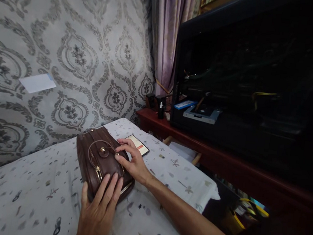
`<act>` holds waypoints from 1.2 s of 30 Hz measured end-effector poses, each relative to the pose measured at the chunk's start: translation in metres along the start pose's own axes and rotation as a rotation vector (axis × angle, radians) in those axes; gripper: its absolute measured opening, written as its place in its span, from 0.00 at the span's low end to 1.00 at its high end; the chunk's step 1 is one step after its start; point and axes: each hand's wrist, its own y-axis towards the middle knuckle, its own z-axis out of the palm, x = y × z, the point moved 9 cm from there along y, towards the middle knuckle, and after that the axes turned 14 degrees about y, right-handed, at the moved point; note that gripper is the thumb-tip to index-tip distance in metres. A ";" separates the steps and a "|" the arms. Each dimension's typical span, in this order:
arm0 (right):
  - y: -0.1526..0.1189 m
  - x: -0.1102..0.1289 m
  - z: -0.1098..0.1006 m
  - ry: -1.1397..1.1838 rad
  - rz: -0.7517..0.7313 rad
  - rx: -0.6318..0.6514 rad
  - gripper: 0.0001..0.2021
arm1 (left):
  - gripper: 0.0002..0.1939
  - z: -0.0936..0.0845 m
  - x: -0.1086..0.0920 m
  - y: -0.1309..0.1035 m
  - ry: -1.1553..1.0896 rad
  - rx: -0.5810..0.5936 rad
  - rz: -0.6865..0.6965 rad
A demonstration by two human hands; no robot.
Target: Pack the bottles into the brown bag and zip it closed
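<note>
A dark brown leather bag (87,146) lies on the patterned white sheet, with gold-toned zippers, a round gold stud and a thin looped handle (90,145) on its upper face. My left hand (99,204) rests against the bag's near end, fingers stretched out and pressing on the leather. At the bag's right side, my right hand (132,160) has its thumb and fingertips pinched at a small gold zipper pull (117,153), which they partly cover. Just beyond that hand lies a phone (142,148) with its screen lit.
A large dark screen (249,74) stands on a red wooden cabinet (182,134) at the right, with a small black bottle (160,111) beside it. An open drawer (182,151) juts out near the bed. Below are yellow-edged containers (237,218). Patterned wallpaper (77,50) covers the wall.
</note>
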 end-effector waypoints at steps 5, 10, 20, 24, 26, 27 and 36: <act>-0.002 0.000 0.000 0.047 -0.006 0.006 0.12 | 0.27 -0.003 0.002 0.004 -0.016 -0.025 -0.024; -0.003 -0.001 -0.001 0.044 0.016 0.011 0.14 | 0.26 -0.001 0.001 0.002 -0.024 -0.016 -0.022; -0.004 -0.004 -0.002 0.048 -0.015 -0.004 0.14 | 0.24 -0.002 0.000 0.003 -0.033 -0.024 -0.011; -0.003 -0.003 -0.001 0.042 -0.015 0.002 0.13 | 0.24 -0.002 0.000 0.002 -0.023 -0.031 -0.016; -0.002 -0.001 0.000 0.046 -0.024 0.009 0.13 | 0.23 -0.002 0.000 0.002 -0.022 -0.033 -0.017; -0.002 0.000 0.000 0.048 -0.028 0.011 0.13 | 0.23 -0.002 0.000 0.002 -0.021 -0.028 -0.016; -0.003 -0.002 -0.001 0.050 -0.007 -0.012 0.13 | 0.21 -0.002 0.001 0.002 -0.026 -0.001 -0.007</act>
